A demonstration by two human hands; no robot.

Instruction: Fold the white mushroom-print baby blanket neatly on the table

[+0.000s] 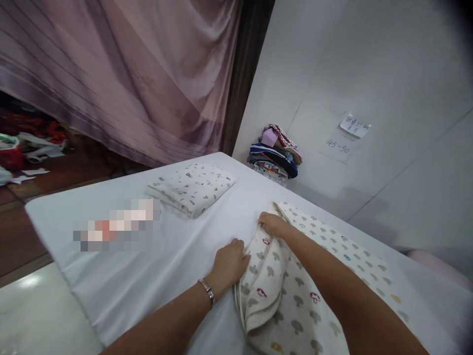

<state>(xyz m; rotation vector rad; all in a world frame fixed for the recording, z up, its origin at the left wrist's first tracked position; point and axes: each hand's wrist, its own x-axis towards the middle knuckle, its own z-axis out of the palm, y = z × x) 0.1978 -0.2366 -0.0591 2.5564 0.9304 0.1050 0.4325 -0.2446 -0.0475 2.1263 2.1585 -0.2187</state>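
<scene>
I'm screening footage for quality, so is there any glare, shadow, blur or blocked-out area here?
In the head view, bright glare on the pale floor, lower left; a faint shadow on the gray wall; darkening in the top-right corner; a pixelated patch on the white-covered table; the mushroom-print cloth is clear enough to make out its pattern.
</scene>
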